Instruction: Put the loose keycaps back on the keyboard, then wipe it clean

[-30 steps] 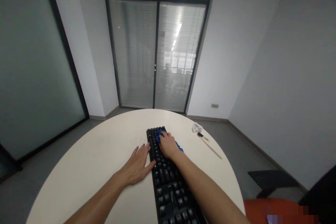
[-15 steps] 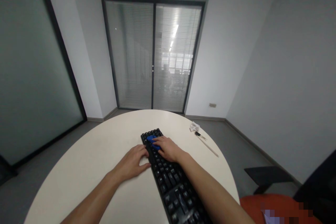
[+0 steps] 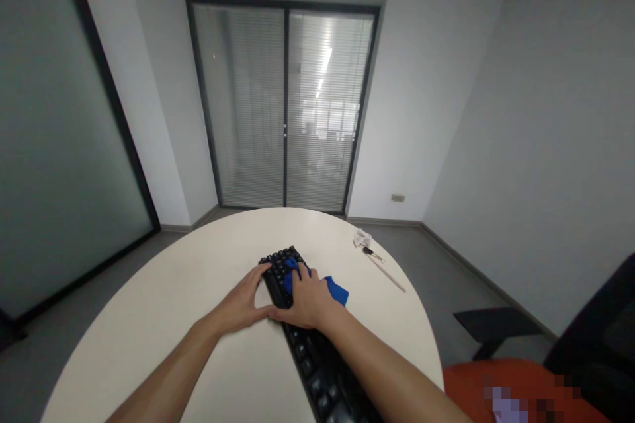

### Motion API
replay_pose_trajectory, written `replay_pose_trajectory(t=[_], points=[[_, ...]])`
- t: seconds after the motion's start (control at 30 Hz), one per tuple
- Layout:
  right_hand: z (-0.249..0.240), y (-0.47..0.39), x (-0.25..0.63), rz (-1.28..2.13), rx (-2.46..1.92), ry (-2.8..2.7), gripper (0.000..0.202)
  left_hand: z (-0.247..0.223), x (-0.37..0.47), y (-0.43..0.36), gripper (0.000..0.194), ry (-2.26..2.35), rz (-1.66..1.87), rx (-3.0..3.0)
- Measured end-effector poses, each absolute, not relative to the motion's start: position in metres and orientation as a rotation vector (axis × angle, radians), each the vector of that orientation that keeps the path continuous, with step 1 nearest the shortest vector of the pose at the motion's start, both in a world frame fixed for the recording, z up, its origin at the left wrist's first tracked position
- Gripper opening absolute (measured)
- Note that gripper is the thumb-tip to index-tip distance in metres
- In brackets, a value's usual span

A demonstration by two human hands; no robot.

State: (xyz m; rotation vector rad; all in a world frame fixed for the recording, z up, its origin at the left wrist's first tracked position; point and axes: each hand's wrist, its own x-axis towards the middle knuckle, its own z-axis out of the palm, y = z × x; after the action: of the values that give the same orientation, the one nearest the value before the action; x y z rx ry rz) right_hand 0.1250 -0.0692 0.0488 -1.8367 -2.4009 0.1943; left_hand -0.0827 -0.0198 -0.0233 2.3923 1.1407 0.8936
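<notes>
A long black keyboard (image 3: 307, 351) lies on the round pale table, running from the near edge toward the far side. My right hand (image 3: 308, 297) presses a blue cloth (image 3: 338, 291) onto its keys, fingers over the fabric. Part of the cloth sticks out past the right side of that hand; the rest is bunched under the fingers. My left hand (image 3: 243, 304) holds the keyboard's left edge, fingertips at the far corner and thumb lower down, near my right thumb. My right forearm hides part of the keyboard's near half.
On the table's right side lie a crumpled white piece (image 3: 362, 238), a small black-headed item (image 3: 368, 251) and a thin pale stick (image 3: 387, 274). An orange-seated chair (image 3: 476, 377) with a black armrest (image 3: 496, 325) stands at the right. Glass doors (image 3: 285, 106) are beyond the table.
My right hand has turned and slid slightly nearer with the cloth, whose end now shows on its right. My left fingers have moved up to the keyboard's far left corner.
</notes>
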Motion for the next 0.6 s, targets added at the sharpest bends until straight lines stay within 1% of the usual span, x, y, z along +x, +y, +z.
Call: replay_pose_trajectory(t=[0.07, 0.13, 0.3, 0.4, 0.47, 0.6], points=[[0.051, -0.066, 0.125, 0.234, -1.830, -2.473, 0.111, -0.024, -0.085, -0.019, 0.085, 1.150, 0.882, 2.402], [0.052, -0.063, 0.126, 0.219, -1.801, -2.513, 0.115, -0.024, -0.087, -0.018, 0.081, 1.164, 0.885, 2.425], [0.050, -0.052, 0.134, 0.211, -1.652, -2.616, 0.116, -0.023, -0.091, -0.017, 0.060, 1.193, 0.926, 2.534], [0.048, -0.039, 0.146, 0.211, -1.453, -2.722, 0.115, -0.020, -0.096, -0.017, 0.050, 1.218, 0.929, 2.594], [0.047, -0.031, 0.154, 0.197, -1.310, -2.778, 0.113, -0.019, -0.099, -0.018, 0.047, 1.232, 0.907, 2.610], [0.045, -0.025, 0.163, 0.121, -1.136, -2.804, 0.099, -0.016, -0.102, -0.018, 0.048, 1.214, 0.859, 2.582]])
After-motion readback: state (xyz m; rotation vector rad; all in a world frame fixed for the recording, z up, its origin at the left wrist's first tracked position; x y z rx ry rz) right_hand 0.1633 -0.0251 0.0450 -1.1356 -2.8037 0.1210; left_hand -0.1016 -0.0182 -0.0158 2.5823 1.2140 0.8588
